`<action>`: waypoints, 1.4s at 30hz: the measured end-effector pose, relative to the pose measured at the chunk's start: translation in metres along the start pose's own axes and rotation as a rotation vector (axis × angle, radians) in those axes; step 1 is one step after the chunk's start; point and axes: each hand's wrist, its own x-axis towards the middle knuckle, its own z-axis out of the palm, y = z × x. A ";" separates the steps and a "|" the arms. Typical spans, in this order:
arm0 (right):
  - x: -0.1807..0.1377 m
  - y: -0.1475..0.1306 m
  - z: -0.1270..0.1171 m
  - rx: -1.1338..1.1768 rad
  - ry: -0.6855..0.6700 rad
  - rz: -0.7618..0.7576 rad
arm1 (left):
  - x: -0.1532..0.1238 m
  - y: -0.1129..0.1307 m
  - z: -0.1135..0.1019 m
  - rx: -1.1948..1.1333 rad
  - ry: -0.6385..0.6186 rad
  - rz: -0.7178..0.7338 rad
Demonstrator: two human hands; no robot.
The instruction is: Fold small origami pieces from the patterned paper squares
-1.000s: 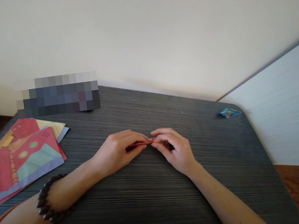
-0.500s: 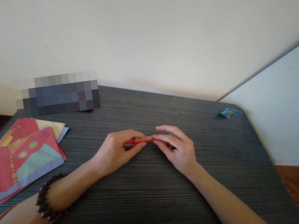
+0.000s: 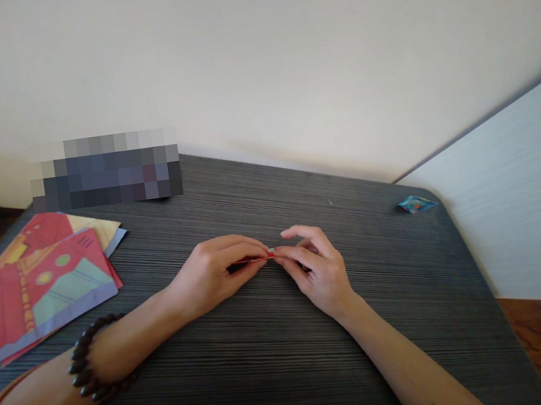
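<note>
A small folded piece of red paper [image 3: 271,253] is pinched between both hands above the middle of the table. It shows nearly edge-on, as a thin line with a bit of red and pale colour, and fingers cover most of it. My left hand [image 3: 215,273] is closed on its left part, thumb below and fingers above. At its right end, my right hand [image 3: 322,272] grips with thumb and a finger, while the index finger is lifted off. A dark bead bracelet [image 3: 84,360] circles my left wrist.
Printed paper sheets [image 3: 61,276] in red, yellow and green lie overlapping at the left. Behind them is a pixelated dark object [image 3: 112,173]. A small blue folded paper [image 3: 417,204] rests near the right edge of the dark table [image 3: 254,377]. A wall [image 3: 282,61] borders the back.
The folded paper has turned in my fingers: its red and orange face showed before, now mostly its thin edge. My right hand has shifted slightly left.
</note>
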 end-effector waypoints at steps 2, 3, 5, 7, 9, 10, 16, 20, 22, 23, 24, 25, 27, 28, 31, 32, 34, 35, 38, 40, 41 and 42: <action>0.000 0.000 0.000 -0.010 -0.003 0.003 | 0.001 0.001 0.000 0.016 0.005 0.013; 0.001 -0.001 0.000 -0.012 -0.005 0.003 | 0.001 0.001 0.000 0.022 0.006 0.018; 0.001 -0.001 0.000 -0.002 0.001 0.006 | 0.001 0.001 0.000 0.037 0.011 0.027; 0.002 -0.002 -0.001 0.013 0.025 0.018 | 0.000 0.001 -0.001 0.061 0.011 0.040; 0.002 -0.002 0.000 0.013 0.049 0.035 | -0.002 0.000 -0.002 0.091 0.006 0.061; 0.002 -0.002 0.000 0.007 0.051 0.038 | -0.003 -0.001 -0.002 0.105 0.002 0.071; 0.001 -0.003 0.001 -0.023 -0.017 -0.034 | -0.003 -0.003 0.000 0.170 0.010 0.088; 0.001 -0.006 0.002 -0.011 -0.068 -0.076 | -0.003 -0.001 0.001 0.189 0.007 0.087; 0.001 -0.007 0.002 0.000 -0.053 -0.060 | -0.003 0.000 0.000 0.186 0.009 0.085; 0.001 -0.007 0.002 0.004 -0.040 -0.046 | -0.002 0.000 0.000 0.183 0.014 0.086; 0.001 -0.007 0.002 0.007 -0.030 -0.030 | -0.002 0.001 0.000 0.179 0.020 0.088; 0.001 -0.007 0.001 0.009 -0.025 -0.018 | -0.002 0.001 0.000 0.176 0.025 0.090; 0.001 -0.007 0.001 0.012 -0.024 -0.003 | -0.001 0.001 0.000 0.172 0.028 0.094; 0.001 -0.007 0.001 0.013 -0.026 -0.002 | -0.001 0.001 -0.001 0.172 0.028 0.094; 0.001 -0.007 0.002 0.017 -0.024 -0.006 | -0.002 0.002 -0.001 0.174 0.032 0.090; 0.001 -0.007 0.002 0.018 -0.022 -0.006 | -0.002 0.002 -0.001 0.171 0.036 0.092; 0.001 -0.007 0.002 0.030 -0.020 0.002 | -0.002 0.002 -0.001 0.152 0.045 0.094; 0.002 -0.007 0.001 0.043 -0.023 0.010 | -0.002 0.002 -0.001 0.136 0.049 0.092; 0.004 -0.007 0.000 0.120 -0.054 0.029 | 0.000 0.003 -0.001 0.072 0.067 0.095; 0.005 -0.008 0.000 0.184 -0.081 0.024 | 0.001 0.003 -0.001 0.034 0.086 0.099; 0.005 -0.008 0.000 0.207 -0.088 0.028 | 0.001 0.004 -0.001 0.021 0.093 0.098; 0.005 -0.008 0.000 0.224 -0.089 0.046 | 0.001 0.005 -0.001 0.012 0.096 0.095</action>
